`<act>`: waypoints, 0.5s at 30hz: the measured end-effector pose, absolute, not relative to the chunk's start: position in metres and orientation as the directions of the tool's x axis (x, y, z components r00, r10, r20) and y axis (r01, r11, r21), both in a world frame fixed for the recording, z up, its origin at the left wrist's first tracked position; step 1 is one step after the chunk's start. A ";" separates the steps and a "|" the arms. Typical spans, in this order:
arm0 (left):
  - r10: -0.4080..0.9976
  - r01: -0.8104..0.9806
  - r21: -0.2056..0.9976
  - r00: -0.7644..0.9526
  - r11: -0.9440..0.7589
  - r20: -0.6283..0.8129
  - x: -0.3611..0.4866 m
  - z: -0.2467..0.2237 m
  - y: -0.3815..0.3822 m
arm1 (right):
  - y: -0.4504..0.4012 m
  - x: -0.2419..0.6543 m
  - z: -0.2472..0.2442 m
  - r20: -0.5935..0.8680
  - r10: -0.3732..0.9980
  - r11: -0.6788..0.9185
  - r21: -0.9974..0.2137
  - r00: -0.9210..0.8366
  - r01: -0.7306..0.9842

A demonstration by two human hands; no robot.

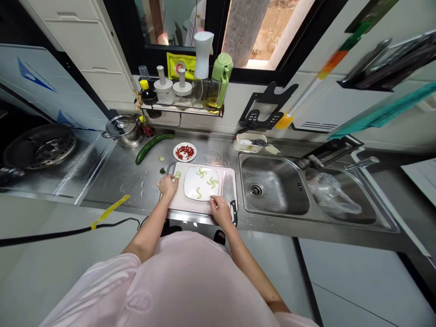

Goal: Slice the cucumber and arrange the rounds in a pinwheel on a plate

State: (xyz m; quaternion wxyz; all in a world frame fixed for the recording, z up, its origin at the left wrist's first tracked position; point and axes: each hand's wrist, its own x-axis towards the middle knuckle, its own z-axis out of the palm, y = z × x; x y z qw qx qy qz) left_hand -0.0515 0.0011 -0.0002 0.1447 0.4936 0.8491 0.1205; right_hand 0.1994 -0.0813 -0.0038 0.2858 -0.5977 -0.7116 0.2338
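Observation:
My left hand [167,185] sits at the far left of a pale cutting board [180,202], its fingers curled against a small stack of cucumber slices [177,175]. On the board lies a white square plate [200,183] with thin cucumber slices set out in fan shapes. My right hand [220,210] rests at the plate's near right corner, next to a cleaver [228,188] lying on the board with its black handle by my wrist. Behind the board are a whole cucumber [153,147] and a small plate of chopped red chili [184,152].
The board stands on a stainless steel counter, with a double sink [274,184] to the right and a plastic bag in its far basin. A steel pot [123,131] and a gas hob [39,146] are to the left. A shelf of bottles and jars runs along the back.

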 end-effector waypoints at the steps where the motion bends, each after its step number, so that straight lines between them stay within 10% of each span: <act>1: 0.869 0.798 0.350 -0.477 0.491 -0.130 -0.051 -0.001 0.002 | -0.081 0.200 -0.005 0.129 0.984 0.176 -0.678 -0.120 0.713; 15: 0.859 0.695 0.564 -0.509 0.446 -0.053 -0.043 0.000 -0.003 | -0.080 0.200 -0.001 0.141 0.981 0.193 -0.711 -0.132 0.676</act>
